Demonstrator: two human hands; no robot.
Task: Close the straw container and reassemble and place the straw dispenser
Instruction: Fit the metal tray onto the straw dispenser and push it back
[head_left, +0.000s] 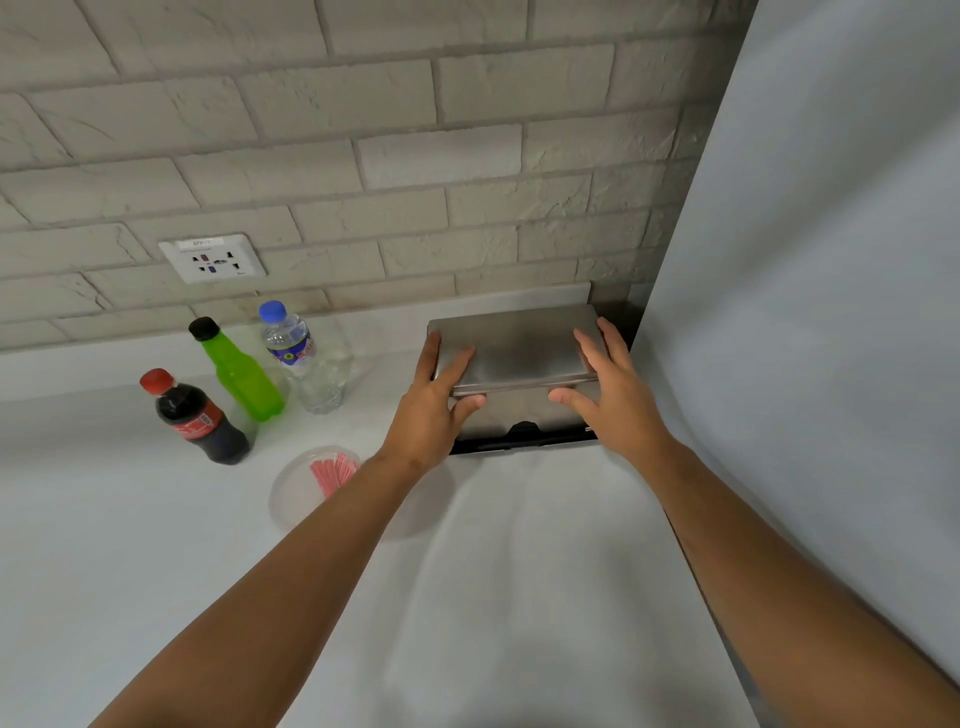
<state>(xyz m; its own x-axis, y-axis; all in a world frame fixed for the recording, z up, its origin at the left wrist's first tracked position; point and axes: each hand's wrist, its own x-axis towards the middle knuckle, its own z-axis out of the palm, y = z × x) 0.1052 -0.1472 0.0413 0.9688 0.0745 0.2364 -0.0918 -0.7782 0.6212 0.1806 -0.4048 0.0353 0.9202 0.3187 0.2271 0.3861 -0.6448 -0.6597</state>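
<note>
A brushed steel straw dispenser (519, 358) stands on the white counter in the back right corner, its lid down and a black slot along its front bottom. My left hand (436, 400) grips its left end, fingers on the lid and thumb on the front. My right hand (613, 395) holds its right end the same way. A round clear plastic straw container (301, 493) with red-and-white wrapped straws (332, 473) lies to the front left, partly hidden by my left forearm; whether a lid is on it I cannot tell.
Three bottles stand left of the dispenser: a cola bottle (200, 421), a green bottle (236, 371) and a water bottle (301, 358). A wall socket (213, 258) sits in the brick wall. A pale panel (805, 312) closes off the right side.
</note>
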